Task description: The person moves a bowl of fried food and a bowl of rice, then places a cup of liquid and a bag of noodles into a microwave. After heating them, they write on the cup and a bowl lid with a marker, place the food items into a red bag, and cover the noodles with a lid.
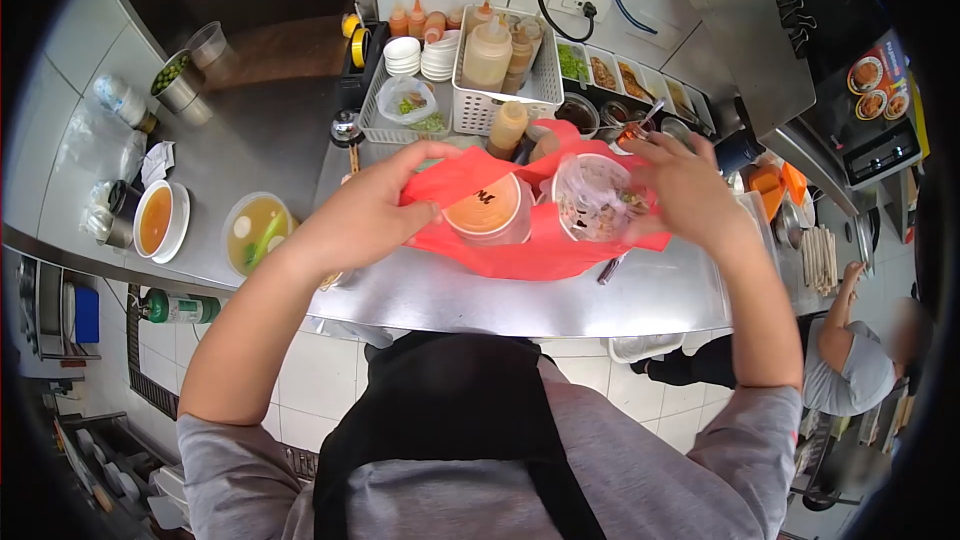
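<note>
A red bag (500, 258) lies open on the steel counter (430, 302) in front of me. Inside it on the left is a round container with an orange lid (483, 208) bearing a dark mark. To its right sits a clear tub (590, 202) with a knotted plastic bag in it. My left hand (385, 195) pinches the bag's left edge between thumb and fingers. At the bag's right side my right hand (690, 190) has its fingers spread beside the tub; its fingertips are slightly blurred and partly over the red material.
A bowl of orange soup (155, 220) and a tub of clear broth (256, 230) stand at the left. Behind the bag are a white basket of sauce bottles (508, 105) and topping trays (635, 82). Another person (845, 360) stands at the far right.
</note>
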Demonstrator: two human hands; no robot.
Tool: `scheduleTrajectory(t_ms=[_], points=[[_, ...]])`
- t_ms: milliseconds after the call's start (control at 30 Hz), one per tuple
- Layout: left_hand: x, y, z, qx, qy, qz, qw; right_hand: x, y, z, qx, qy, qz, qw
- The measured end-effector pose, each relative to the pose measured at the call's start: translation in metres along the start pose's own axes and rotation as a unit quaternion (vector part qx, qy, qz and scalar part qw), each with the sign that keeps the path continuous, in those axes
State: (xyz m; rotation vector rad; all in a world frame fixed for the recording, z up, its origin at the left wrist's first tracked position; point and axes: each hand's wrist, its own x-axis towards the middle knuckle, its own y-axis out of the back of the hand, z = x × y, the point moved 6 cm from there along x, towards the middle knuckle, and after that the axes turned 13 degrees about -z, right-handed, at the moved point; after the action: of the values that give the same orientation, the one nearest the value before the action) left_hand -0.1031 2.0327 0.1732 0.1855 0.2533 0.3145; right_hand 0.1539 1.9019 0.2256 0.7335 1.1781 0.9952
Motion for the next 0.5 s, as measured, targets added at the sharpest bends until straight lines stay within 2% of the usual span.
scheduleTrajectory(t_ms=[67, 133, 167, 200, 233, 267, 300, 367, 433, 467, 500], points=[[0.002, 0.002, -0.002, 0.002, 0.002, 0.015, 1.000, -0.030, -0.006, 0.015, -0.039, -0.008, -0.027, 0.999], [0.006, 0.013, 0.003, -0.073, 0.010, 0.079, 0.994, -0.040, -0.015, 0.033, -0.081, -0.015, -0.049, 0.995], [0.012, 0.014, 0.009, -0.074, 0.009, 0.081, 0.994, -0.041, -0.012, 0.036, -0.102, 0.020, 0.035, 0.994], [0.020, 0.014, 0.024, -0.076, -0.050, 0.095, 0.991, -0.040, -0.010, 0.036, -0.123, 0.056, 0.119, 0.984], [0.029, 0.010, 0.040, -0.077, -0.109, 0.109, 0.985, -0.029, -0.016, 0.035, -0.126, 0.057, 0.121, 0.983], [0.046, -0.010, 0.056, -0.067, -0.151, 0.044, 0.985, -0.017, -0.018, 0.028, 0.063, 0.134, 0.166, 0.975], [0.060, -0.030, 0.072, -0.055, -0.194, -0.010, 0.979, -0.001, -0.013, 0.020, 0.243, 0.215, 0.204, 0.923], [0.084, -0.056, 0.089, 0.093, -0.319, 0.004, 0.943, 0.027, -0.012, -0.005, 0.411, 0.242, 0.278, 0.834], [0.078, -0.070, 0.102, 0.244, -0.148, -0.053, 0.957, 0.043, -0.009, -0.040, 0.461, 0.268, 0.183, 0.826], [0.073, -0.065, 0.104, 0.294, -0.154, -0.023, 0.943, 0.049, -0.021, -0.039, 0.428, 0.261, 0.150, 0.852], [0.066, -0.061, 0.102, 0.294, -0.149, -0.012, 0.944, 0.049, -0.023, -0.034, 0.424, 0.273, 0.147, 0.851]])
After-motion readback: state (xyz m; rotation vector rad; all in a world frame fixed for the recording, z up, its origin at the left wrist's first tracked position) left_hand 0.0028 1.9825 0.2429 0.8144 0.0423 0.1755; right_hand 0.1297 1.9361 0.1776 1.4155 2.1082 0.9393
